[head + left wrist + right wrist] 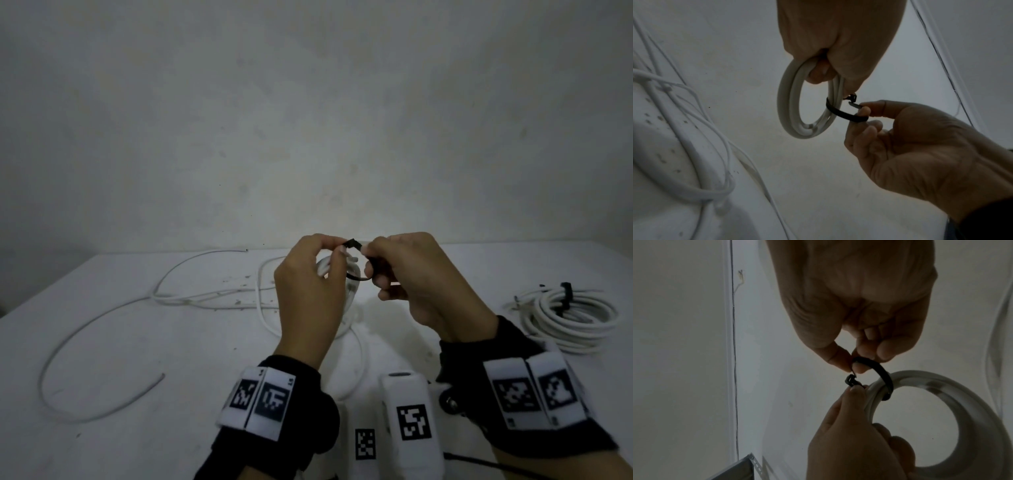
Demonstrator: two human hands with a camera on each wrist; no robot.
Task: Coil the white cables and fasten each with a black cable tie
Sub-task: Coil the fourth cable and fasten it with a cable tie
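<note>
At frame centre, the left hand (308,284) grips the coiled white cable (797,104) and tie head; the right hand (411,277) pinches the black cable tie (844,114) tail just right.

A small coil of white cable (795,104), several loops thick, is held up off the desk. A black cable tie (840,112) is looped around one side of it, its head (850,380) and tail not yet joined. Loose white cable (102,315) sprawls across the desk (171,428) at left. At right lies a finished coil (572,315), fastened with a black tie (566,295).
</note>
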